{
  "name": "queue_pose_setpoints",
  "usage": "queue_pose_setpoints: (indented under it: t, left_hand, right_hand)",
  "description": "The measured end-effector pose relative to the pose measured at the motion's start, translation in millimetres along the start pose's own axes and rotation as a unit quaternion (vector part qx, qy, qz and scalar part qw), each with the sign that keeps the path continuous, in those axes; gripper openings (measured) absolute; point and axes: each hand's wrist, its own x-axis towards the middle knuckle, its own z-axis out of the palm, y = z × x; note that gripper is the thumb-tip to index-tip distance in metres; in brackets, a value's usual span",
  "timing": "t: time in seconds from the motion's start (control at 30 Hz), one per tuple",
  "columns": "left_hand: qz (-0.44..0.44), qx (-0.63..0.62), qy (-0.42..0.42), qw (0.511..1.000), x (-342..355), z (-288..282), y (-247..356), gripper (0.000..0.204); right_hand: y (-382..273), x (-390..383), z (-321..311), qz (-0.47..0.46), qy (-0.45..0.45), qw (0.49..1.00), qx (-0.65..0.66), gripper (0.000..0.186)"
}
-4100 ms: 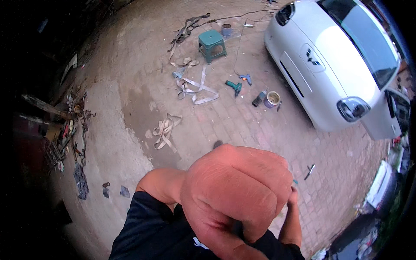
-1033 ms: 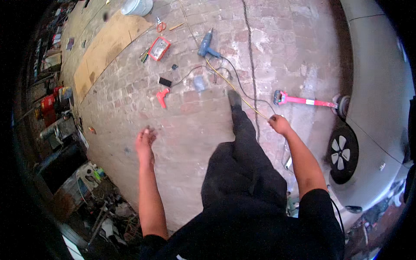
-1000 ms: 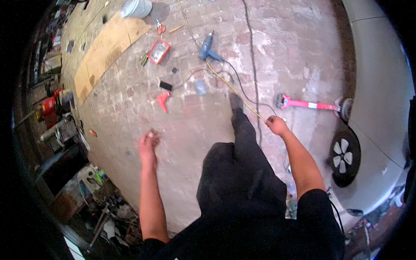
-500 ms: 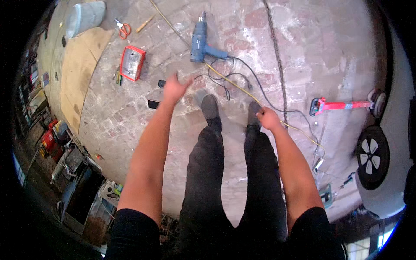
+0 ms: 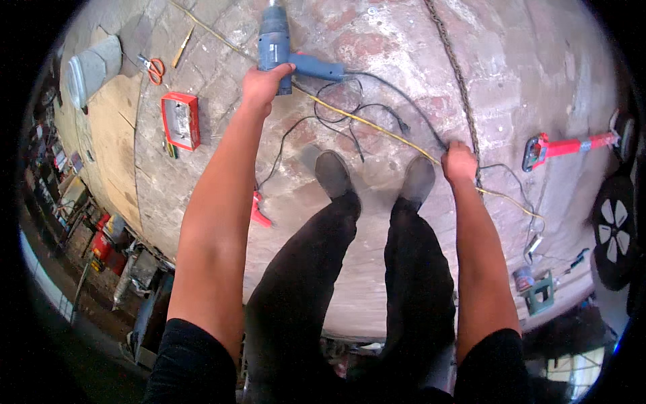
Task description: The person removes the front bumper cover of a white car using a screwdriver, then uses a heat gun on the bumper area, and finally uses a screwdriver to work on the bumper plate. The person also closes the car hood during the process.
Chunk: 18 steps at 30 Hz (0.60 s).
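A blue heat gun [image 5: 274, 40], its metal nozzle toward the far edge, has its rear end in the grip of my left hand [image 5: 264, 87]. The thumb lies across the body; the other fingers are mostly hidden. From the handle a black cord [image 5: 397, 97] runs to my right hand [image 5: 459, 163], whose fingers are closed around it near the shoe. A yellow cord [image 5: 370, 128] passes beside that hand; whether it is gripped too I cannot tell. A second black cord [image 5: 289, 131] lies looped on the floor. Behind my left forearm a red object [image 5: 260, 214] partly shows.
Left are a red open box [image 5: 196, 124], orange-handled scissors [image 5: 155, 70], a wooden-handled tool [image 5: 182, 48], a bucket [image 5: 77, 81] and a brown board [image 5: 114, 135]. A chain [image 5: 461, 74] crosses the floor. A red jack-like tool [image 5: 572, 145] lies near the car wheel [image 5: 613, 225].
My left hand has reached forward and taken hold of the heat gun. My right hand has moved right and now holds its black cord. The view has shifted.
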Motion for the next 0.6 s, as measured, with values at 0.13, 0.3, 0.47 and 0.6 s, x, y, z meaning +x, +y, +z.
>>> queue_pose_setpoints:
  t: [0.13,0.3,0.47,0.6]
  left_hand:
    - [0.054,-0.048,0.031,0.997,-100,-17,85,0.052]
    - [0.185,-0.165,-0.115,0.962,-251,-48,174,0.059]
    - [0.145,-0.168,-0.228,0.948,-431,-56,230,0.080]
    - [0.140,-0.073,-0.287,0.945,-563,-36,275,0.074]
  right_hand:
    - [33,-49,-36,0.097,0.083,0.975,0.180,0.025]
    - [121,-197,-110,0.143,0.200,0.936,0.250,0.013]
    - [241,-369,-139,0.289,0.328,0.862,0.256,0.015]
    - [315,-456,-125,0.437,0.308,0.771,0.346,0.019]
